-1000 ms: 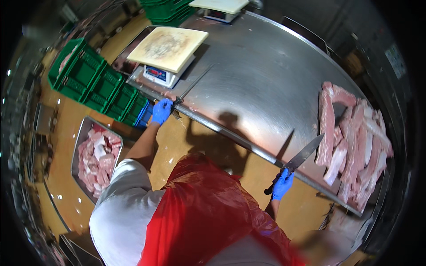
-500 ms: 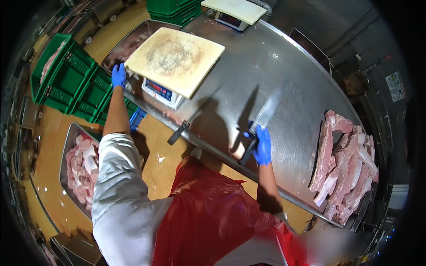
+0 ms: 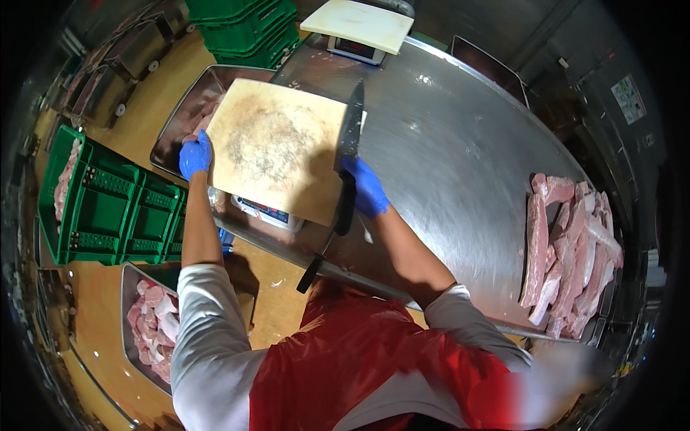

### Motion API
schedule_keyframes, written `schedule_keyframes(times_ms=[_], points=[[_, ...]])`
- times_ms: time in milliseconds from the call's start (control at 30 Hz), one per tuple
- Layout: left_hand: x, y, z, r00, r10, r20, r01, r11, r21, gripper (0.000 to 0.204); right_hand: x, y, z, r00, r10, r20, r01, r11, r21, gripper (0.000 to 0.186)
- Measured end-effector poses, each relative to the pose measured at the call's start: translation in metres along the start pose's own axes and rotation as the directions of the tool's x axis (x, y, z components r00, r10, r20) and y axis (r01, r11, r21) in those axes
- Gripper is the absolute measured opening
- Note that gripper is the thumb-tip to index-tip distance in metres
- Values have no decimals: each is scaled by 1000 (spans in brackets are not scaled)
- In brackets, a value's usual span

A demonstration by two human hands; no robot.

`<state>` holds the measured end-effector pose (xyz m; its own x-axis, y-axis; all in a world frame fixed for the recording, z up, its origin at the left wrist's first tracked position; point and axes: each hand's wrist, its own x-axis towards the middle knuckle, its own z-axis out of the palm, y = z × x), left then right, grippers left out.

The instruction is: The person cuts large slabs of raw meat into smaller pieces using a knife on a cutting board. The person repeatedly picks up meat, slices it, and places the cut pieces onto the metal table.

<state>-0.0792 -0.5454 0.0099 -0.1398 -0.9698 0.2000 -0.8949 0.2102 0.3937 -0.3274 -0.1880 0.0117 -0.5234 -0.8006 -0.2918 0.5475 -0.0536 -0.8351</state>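
My left hand (image 3: 195,156), in a blue glove, is closed on the left edge of a worn, pale cutting board (image 3: 251,194). My gloved right hand (image 3: 368,188) holds a large knife (image 3: 351,129) at the board's right edge, dark blade face up and tip pointing away from me. Under the board, a white digital scale (image 3: 277,217) shows only its near edge; I cannot tell whether the board still rests on it. A sharpening steel (image 3: 310,274) lies at the table's near edge, its rod partly hidden.
Long meat strips (image 3: 568,251) lie on the right of the steel table (image 3: 445,179). A second scale with a board (image 3: 359,23) stands at the far side. Left are green crates (image 3: 108,201), a metal tray (image 3: 167,140) with meat and a floor tub of meat pieces (image 3: 152,323).
The board looks larger and nearer to me, covering more of the scale. My right hand has brought the knife leftward to its right edge. My left hand has closed on its left edge.
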Motion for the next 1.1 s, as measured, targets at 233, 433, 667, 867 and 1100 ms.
schedule_keyframes(times_ms=[233,433,667,867,1100], points=[[-156,100,-128,978,163,-134,-183,971,-156,47,-93,-24,-76,988,1,-155,7,999,51,15],[-322,165,-53,946,300,-121,-323,886,-333,33,-231,-38,-238,888,-134,-440,120,991,-60,22],[-456,231,96,879,477,-8,-416,758,-502,35,-319,-33,-373,710,-137,-691,80,990,-114,27],[-508,285,145,792,455,408,-332,881,-338,51,-329,-34,-462,700,-117,-704,68,993,-98,29],[-542,335,148,662,606,441,-553,792,-258,41,-343,-61,-515,733,-244,-635,104,963,-249,24]])
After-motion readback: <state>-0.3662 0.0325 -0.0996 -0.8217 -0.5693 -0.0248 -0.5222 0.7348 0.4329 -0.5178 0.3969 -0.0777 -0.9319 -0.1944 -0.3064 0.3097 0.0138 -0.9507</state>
